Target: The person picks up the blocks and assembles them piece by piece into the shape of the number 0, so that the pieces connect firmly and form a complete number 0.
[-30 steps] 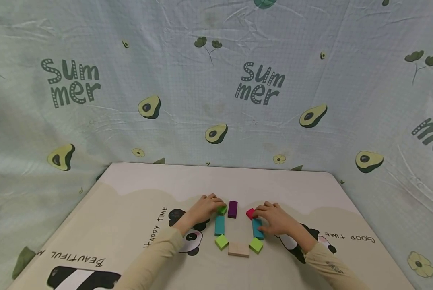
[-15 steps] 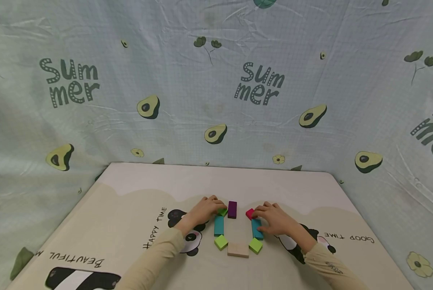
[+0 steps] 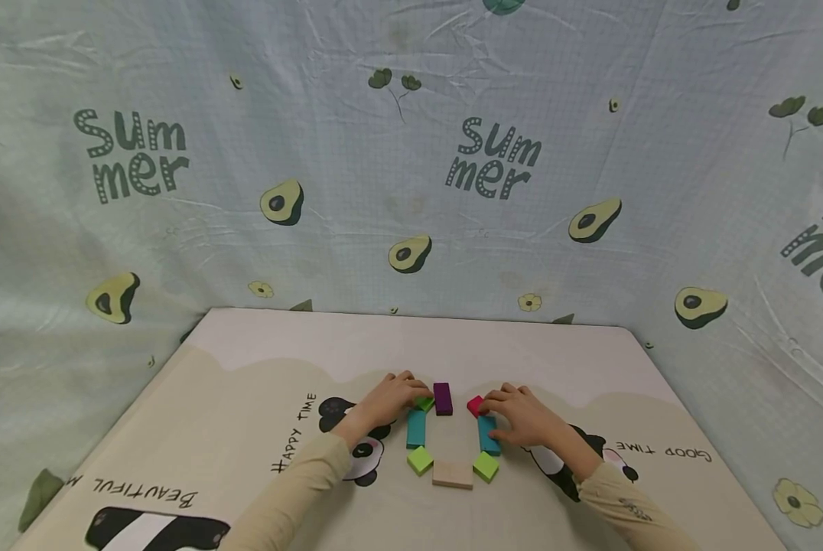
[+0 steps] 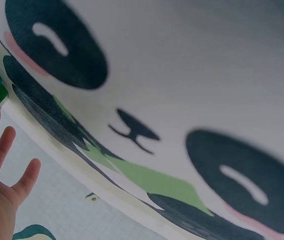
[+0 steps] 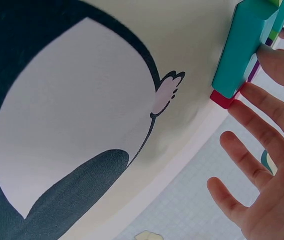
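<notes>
Small toy blocks form a ring on the table. My left hand bends its fingers over a green block at the ring's far left corner; in the left wrist view fingertips meet its green edge. A purple block lies right beside those fingertips, slightly slanted. My right hand lies with fairly straight fingers at a red block, its thumb against the right teal block. The left teal block runs down from the green one.
Nearer the body, two lime-green blocks flank a plain wooden block. The table cover carries panda prints. A curtain with avocado prints rises behind the table's far edge.
The green block under my left fingers has shifted slightly toward me and right. The purple block has turned a little. My right hand stays in place.
</notes>
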{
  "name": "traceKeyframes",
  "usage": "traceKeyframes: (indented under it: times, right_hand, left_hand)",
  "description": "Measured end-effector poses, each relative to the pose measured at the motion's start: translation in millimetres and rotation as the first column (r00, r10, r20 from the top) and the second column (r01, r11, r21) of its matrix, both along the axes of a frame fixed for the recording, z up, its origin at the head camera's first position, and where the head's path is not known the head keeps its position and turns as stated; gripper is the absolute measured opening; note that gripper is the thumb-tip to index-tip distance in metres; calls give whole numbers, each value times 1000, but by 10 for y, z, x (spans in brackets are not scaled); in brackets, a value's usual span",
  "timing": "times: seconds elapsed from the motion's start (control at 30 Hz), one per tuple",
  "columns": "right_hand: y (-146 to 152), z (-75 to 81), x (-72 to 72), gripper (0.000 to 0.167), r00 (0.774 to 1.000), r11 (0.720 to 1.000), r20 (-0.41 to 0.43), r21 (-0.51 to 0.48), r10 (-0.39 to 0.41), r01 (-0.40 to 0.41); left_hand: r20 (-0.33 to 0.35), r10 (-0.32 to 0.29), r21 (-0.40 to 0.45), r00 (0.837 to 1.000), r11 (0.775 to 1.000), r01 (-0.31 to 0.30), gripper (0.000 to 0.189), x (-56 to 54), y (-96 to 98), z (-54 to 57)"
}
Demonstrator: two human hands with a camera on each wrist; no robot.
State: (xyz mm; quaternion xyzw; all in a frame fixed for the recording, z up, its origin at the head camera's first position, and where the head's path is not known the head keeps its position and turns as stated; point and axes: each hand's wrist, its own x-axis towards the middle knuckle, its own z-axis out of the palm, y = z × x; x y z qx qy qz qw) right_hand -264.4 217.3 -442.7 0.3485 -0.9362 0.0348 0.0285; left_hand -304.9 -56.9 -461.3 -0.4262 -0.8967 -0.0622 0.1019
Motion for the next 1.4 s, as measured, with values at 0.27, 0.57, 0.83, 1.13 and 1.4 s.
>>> traceKeyframes:
  times: [0.27,0.57,0.83,1.13,1.4]
  right_hand:
    - [10,-21,-2,35,1000,1000,-7,-1,6,-6]
    - [15,-49,-20,35,1000,1000,-4,0,0,0]
    - [13,-39,-9,36,1000,1000,6,-17,2,-2]
    - [8,-24,-8,33,999,998,52,-55,-2,4]
    - [-30,6,-39,29,996,998,84,-58,-14,19]
  left_hand:
    - [-36,-2,-9,999,1000,2,34,-2,-6,-27]
    - [-52,-13,37,999,999,15,31,50,-48,17]
    - [-35,-56,93,998,994,59,30,214,-163,27]
    - [5,-49,57,999,997,49,42,325,-215,-6]
    - [56,8,-14,998,1000,-8,46,359,-202,33]
